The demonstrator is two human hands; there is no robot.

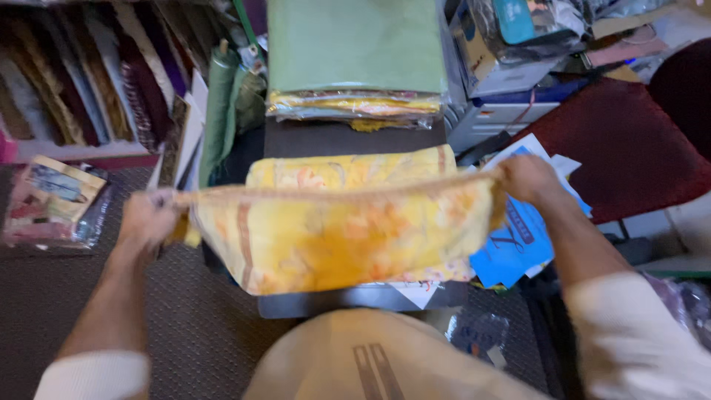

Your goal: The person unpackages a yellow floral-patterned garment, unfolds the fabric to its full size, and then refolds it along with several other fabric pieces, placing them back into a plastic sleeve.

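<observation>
Cluttered fabric shop, dark table [355, 137]. Yellow cloth [333, 233] stretched above table btwn left hand [148, 218] & right hand [527, 179], each clenched on a top corner. Best kept taut, edges level w/ folded stack [354, 105] behind.

Both arms reach forward, spread wide apart, in pale sleeves that end short of the wrists. The left hand [148, 218] is closed in a pinching grip, knuckles up. The right hand [527, 179] sits a little higher, fingers curled shut, its forearm angling inward from the right.
</observation>
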